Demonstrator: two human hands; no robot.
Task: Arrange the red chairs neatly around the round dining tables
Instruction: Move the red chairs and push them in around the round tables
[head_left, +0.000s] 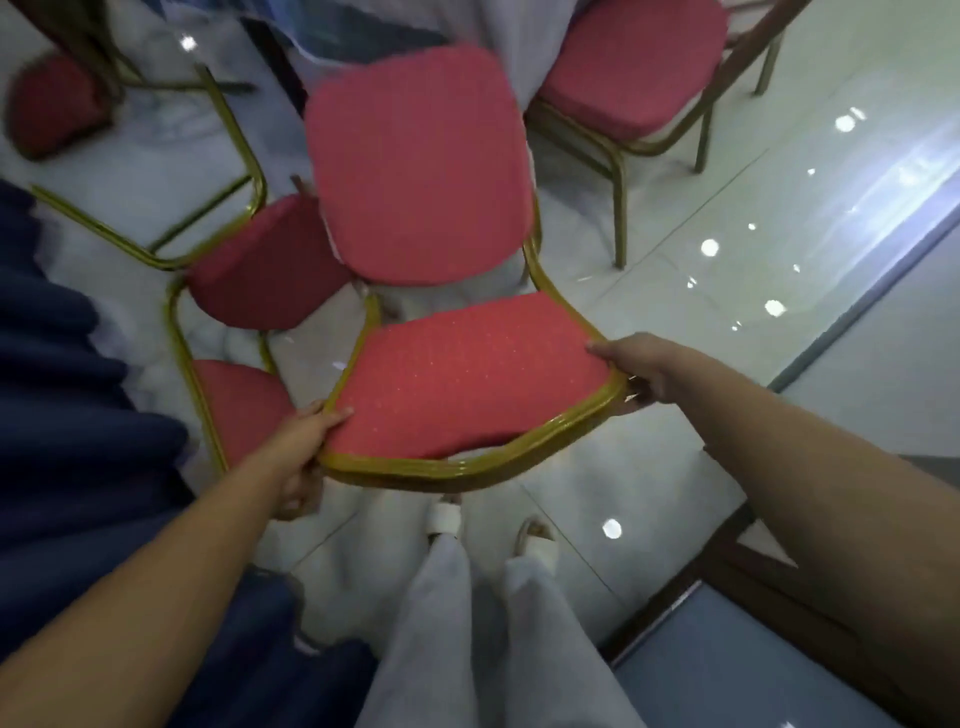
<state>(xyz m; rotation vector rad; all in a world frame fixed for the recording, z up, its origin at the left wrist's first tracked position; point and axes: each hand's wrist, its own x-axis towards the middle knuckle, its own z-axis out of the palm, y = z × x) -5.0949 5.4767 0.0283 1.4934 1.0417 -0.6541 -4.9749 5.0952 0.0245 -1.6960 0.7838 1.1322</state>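
head | left hand (306, 452) + right hand (641, 369): fingers wrapped on backrest corners of red chair (421, 166), frame centre | push evenly, seat square, avoid neighbouring chair (260, 265) centre-left

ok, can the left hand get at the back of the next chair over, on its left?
Probably yes. That backrest sits just beside the left hand with nothing between them. But the hand grips the frame of the middle chair, so it must let go first.
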